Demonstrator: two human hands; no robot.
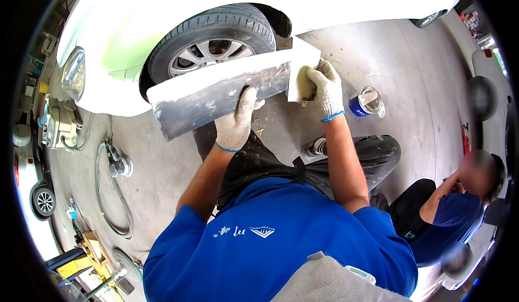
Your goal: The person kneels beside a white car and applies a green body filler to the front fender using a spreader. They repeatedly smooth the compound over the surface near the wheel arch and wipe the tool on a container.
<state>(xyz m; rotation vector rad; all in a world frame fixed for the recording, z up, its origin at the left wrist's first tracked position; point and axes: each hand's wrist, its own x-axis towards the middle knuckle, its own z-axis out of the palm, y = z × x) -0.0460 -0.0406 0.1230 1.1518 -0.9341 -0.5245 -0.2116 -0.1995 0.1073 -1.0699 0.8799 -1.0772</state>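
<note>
My left hand (236,121), in a knitted white glove, grips a long dark flat board (203,101) by its lower edge, thumb on top. White paste lies along the board's upper edge, and smears mark its face. In my gloved right hand (328,90) is a pale, roughly rectangular spreader (304,67) with a brown smudge at its lower part. The spreader's left edge meets the board's right end. Behind them stands a white car's front wheel (211,45), partly covered by the board. My right fingers behind the spreader are hidden.
The white car body (135,32) spans the far side. A blue open can (366,102) sits on the floor right of my right hand. At the left lie a round sander (121,166) and its hose (100,194). A person (443,215) sits low at the right.
</note>
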